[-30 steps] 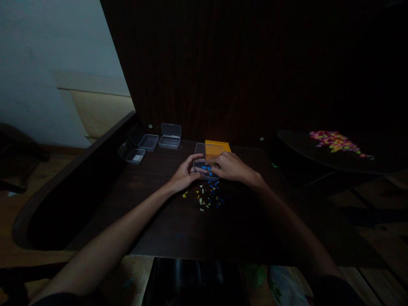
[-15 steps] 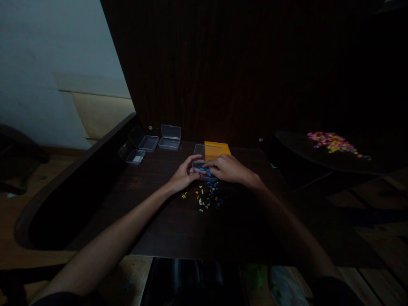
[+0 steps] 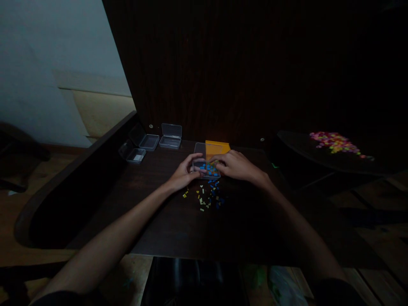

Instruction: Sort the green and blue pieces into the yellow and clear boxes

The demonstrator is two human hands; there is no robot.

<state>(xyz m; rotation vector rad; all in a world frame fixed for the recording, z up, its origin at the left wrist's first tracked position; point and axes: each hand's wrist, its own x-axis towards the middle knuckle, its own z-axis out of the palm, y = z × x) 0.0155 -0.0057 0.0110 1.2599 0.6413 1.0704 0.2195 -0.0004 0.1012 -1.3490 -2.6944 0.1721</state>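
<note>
A clear plastic box (image 3: 207,175) with its lid raised stands on the dark table, and many small blue building bricks (image 3: 208,168) lie in it. My left hand (image 3: 188,171) grips the box by its left side, thumb in front and fingers behind. Over the box's right side is my right hand (image 3: 234,165), its fingers bent and pressed close at the bricks; whatever they hold is too small to make out. Loose yellow, cream and blue bricks (image 3: 202,202) lie scattered in front of the box. Behind it shows a yellow-orange packet or sheet (image 3: 218,147), partly covered by the clear lid.
Three more clear boxes with raised lids stand at the back left, one of them (image 3: 170,142) nearest the middle. A dark side panel (image 3: 79,157) bounds the table's left. On a surface at the right lies a heap of pink, purple and yellow pieces (image 3: 336,142).
My right hand has drawn back slightly to the right, uncovering more of the blue bricks in the box. My left hand keeps its hold on the box.
</note>
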